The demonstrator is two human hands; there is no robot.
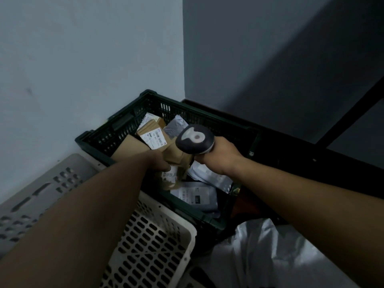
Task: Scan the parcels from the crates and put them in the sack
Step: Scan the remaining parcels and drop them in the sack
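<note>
While the right hand (218,155) is clasping the scanner (195,141) over the dark green crate (133,119), the left hand (160,162) is closing on a brown cardboard parcel (176,154) there. Several parcels are still lying inside; the white sack (266,252) is waiting beside it, contents unseen, so much seems left.

Parcel-sorting corner of a storeroom: you stand at bare grey walls (91,48) with a dark green slatted crate (128,123) of labelled parcels (152,138), perforated white crates (158,242), a handheld scanner (195,141) and a white sack (259,252).
</note>
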